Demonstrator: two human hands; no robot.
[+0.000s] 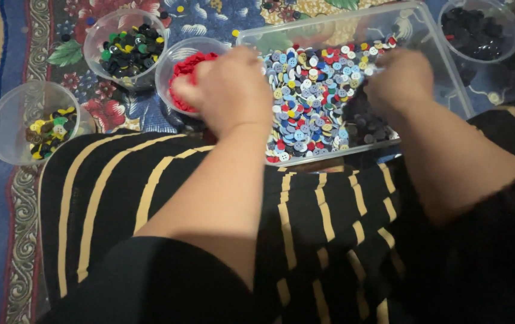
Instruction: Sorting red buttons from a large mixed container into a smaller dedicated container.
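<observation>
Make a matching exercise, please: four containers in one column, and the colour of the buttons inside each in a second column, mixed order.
Containers:
1. bowl under the left hand
2. far-left bowl
3. top-right bowl
4. rectangular tray

Button colours:
a. dark, nearly black
b. many mixed colours, much blue and white
c. red
d. mostly yellow

Pairs: 1-c, 2-d, 3-a, 4-b

right hand (402, 81) blurred, black-button bowl (505, 18) cropped
</observation>
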